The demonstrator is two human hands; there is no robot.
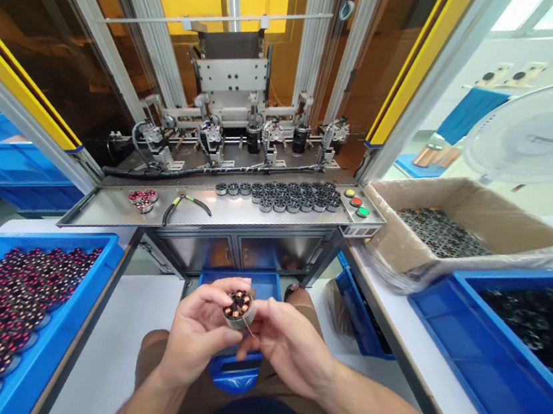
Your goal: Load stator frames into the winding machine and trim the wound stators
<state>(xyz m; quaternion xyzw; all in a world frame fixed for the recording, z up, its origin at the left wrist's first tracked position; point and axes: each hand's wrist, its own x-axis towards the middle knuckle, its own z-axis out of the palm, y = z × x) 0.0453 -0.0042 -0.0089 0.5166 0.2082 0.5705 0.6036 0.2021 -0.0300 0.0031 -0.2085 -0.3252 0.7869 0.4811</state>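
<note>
Over my lap, my left hand (pixel 199 325) grips a round motor stator (pixel 239 306) wound with copper wire, thumb below and fingers along its far side. Copper coils and dark slots face up. My right hand (pixel 285 342) closes on the stator's right side, its thumb at the rim and its fingers curled lower down. A thin wire end (pixel 248 327) sticks out from the stator towards the right fingers; whether they pinch it I cannot tell. On the metal ledge ahead lie cutting pliers (pixel 183 204) with yellow-black handles, their legs spread.
Red-and-copper stators (pixel 143 199) sit left on the ledge; rows of bare stators (pixel 283 194) stand right, beside push buttons (pixel 356 202). A winding machine (pixel 231 87) rises behind. A blue bin (pixel 112 254) of wound stators stands left; a lined carton (pixel 383 200) and blue bin (pixel 434 297) stand right.
</note>
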